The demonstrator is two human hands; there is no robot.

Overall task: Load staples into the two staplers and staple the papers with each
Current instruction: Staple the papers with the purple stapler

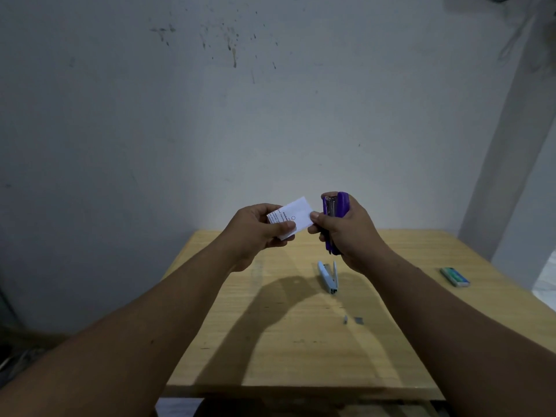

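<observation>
Purple stapler (335, 219) is gripped upright in the right hand (346, 236), above the tabletop (391, 341); left hand (258, 230) pinches folded paper (290, 216) beside it. Stapling appears under way; next the paper's edge needs feeding between the jaws. Blue stapler (328, 276) lies open below.

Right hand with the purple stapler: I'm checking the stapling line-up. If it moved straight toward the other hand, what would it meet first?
The folded paper, held by the left hand. The right hand thumb already seems to touch its edge; depth unclear.

staplers 2 (335, 218) (328, 276) | paper 1 (290, 217) | staple box 1 (454, 276) | loose staple strips maybe 2 (358, 319)
</observation>
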